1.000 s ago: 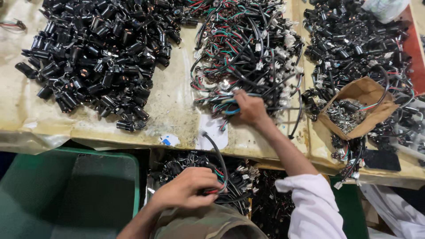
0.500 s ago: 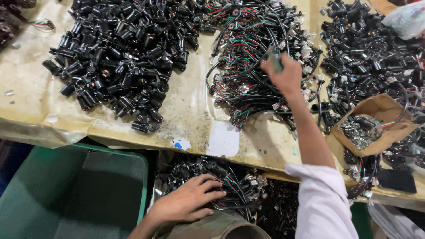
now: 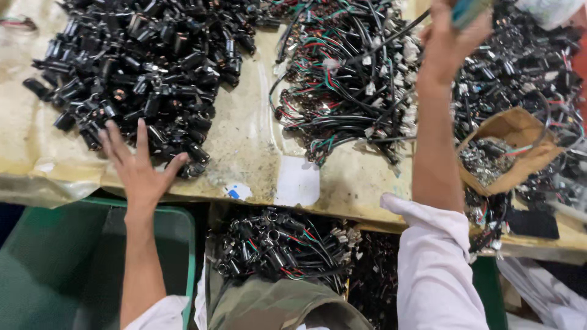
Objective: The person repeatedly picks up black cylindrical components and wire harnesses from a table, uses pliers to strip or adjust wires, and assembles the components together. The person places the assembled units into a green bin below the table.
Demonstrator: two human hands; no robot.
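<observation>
Left hand (image 3: 139,166) fingers spread, empty, at near edge of black connector pile (image 3: 140,67) on worktop (image 3: 244,140), right hand (image 3: 449,36) raised, clamped on teal object (image 3: 468,9), above wire harness heap (image 3: 342,79)

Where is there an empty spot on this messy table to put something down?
The clearest bare patch of table lies between the pile of black parts and the tangle of wires, running down to the white paper. The far left edge is bare too. The right side is crowded with parts around the torn cardboard box.
</observation>
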